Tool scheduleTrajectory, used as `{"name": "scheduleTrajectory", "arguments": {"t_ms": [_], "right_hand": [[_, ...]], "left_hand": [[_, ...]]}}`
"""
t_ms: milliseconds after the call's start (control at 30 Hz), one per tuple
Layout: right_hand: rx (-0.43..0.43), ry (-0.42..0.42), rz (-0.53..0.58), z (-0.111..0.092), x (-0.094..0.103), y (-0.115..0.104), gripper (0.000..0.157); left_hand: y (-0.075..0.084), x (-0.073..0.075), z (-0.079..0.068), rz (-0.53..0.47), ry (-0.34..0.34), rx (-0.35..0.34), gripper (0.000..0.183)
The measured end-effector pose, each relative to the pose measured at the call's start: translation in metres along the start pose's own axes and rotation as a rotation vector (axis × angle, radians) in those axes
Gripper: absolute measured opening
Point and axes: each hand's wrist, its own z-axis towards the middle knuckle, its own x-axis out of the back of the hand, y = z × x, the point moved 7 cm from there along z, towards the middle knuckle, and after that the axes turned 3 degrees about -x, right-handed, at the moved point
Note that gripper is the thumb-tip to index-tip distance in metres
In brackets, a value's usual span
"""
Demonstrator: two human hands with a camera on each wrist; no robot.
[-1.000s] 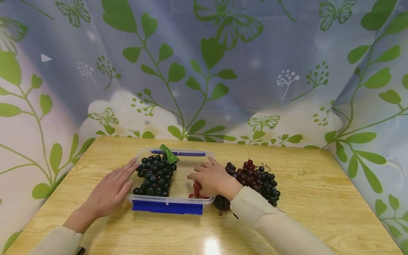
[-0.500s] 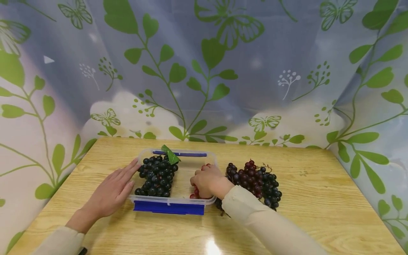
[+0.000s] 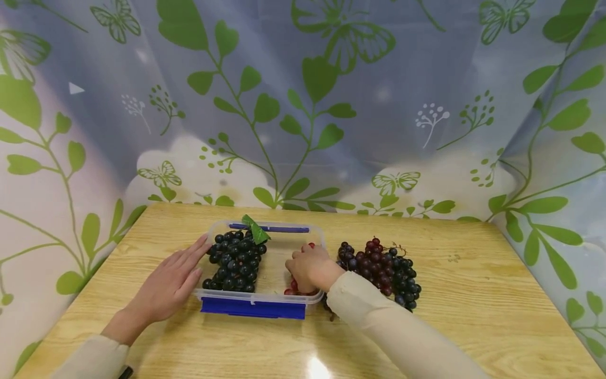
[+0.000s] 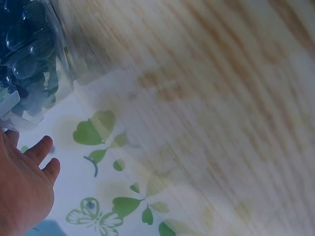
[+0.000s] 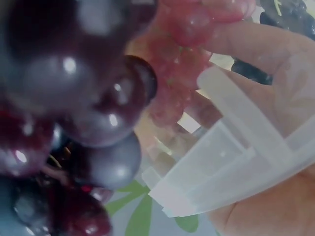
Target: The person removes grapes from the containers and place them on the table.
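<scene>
A clear plastic container [image 3: 279,298] with blue side latches stands on the table. Black grapes [image 3: 235,260] fill its left part, and a green leaf [image 3: 256,230] lies at their back edge. In the right end are red grapes [image 3: 290,291], largely covered by my right hand [image 3: 310,267]. Its fingers curl round the red grapes [image 5: 174,64], seen through the container's wall in the right wrist view. My left hand [image 3: 168,287] rests with straight fingers against the container's left side. In the left wrist view, part of the left hand [image 4: 24,184] shows below the container's corner.
Right of the container, dark red grapes [image 3: 374,263] and blue-black grapes [image 3: 407,281] lie on the wooden table [image 3: 473,295], partly behind my right sleeve [image 3: 369,310]. A patterned curtain [image 3: 379,131] hangs behind the table.
My right hand's fingers, spread more widely a second ago, have curled in over the red grapes. That forearm has shifted slightly left. The left hand stays against the container.
</scene>
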Motion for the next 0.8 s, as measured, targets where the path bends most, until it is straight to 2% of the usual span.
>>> {"name": "scheduleTrajectory", "arguments": {"t_ms": [367, 667, 800], "right_hand": [[0.055, 0.056, 0.038, 0.0027, 0.0014, 0.0024, 0.014], [0.054, 0.027, 0.052, 0.0015, 0.0020, 0.0023, 0.017], [0.063, -0.018, 0.066, -0.0011, 0.0028, 0.0025, 0.020]], "left_hand": [[-0.0004, 0.0014, -0.0003, 0.005, 0.007, -0.002, 0.054], [0.0034, 0.0027, 0.0003, 0.005, 0.011, -0.015, 0.053], [0.0038, 0.0018, 0.0003, -0.001, 0.004, -0.011, 0.052]]}}
